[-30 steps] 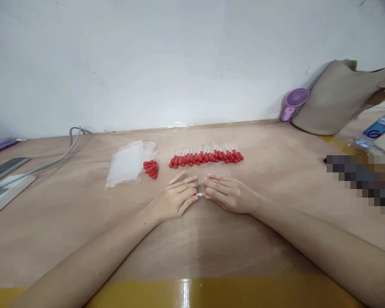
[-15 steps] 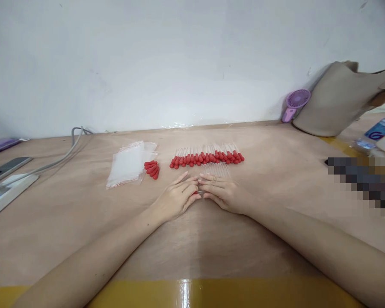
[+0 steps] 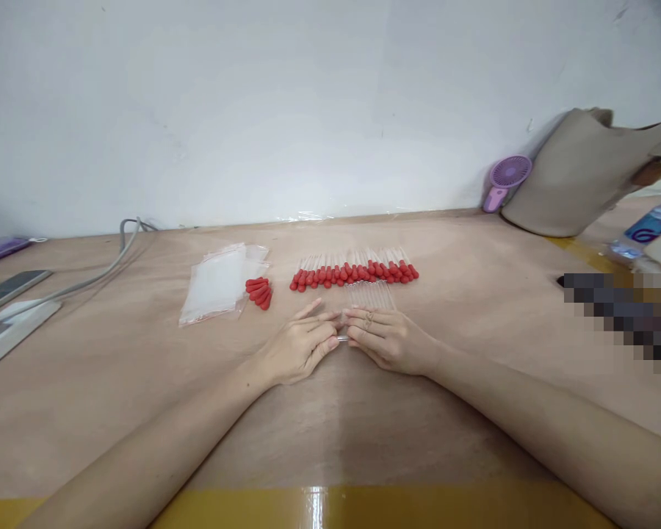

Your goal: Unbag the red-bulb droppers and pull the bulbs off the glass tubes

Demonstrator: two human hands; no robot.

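My left hand [image 3: 302,342] and my right hand [image 3: 385,337] meet fingertip to fingertip on the brown table [image 3: 474,345], and both pinch one clear glass dropper tube [image 3: 342,337] between them. Just beyond my right hand lie several bare glass tubes [image 3: 370,294]. Behind those is a row of several droppers with red rubber bulbs [image 3: 355,272]. A small pile of loose red bulbs [image 3: 261,290] lies to the left of the row.
Clear plastic bags [image 3: 220,281] lie left of the bulbs. A grey cable [image 3: 96,275], a phone [image 3: 8,284] and a white block sit at far left. A purple fan [image 3: 504,180], a beige bag [image 3: 589,173] and a water bottle [image 3: 647,224] stand at right.
My hands closed together over the tube, then eased slightly apart; the view shifted a little. Nothing else on the table moved.
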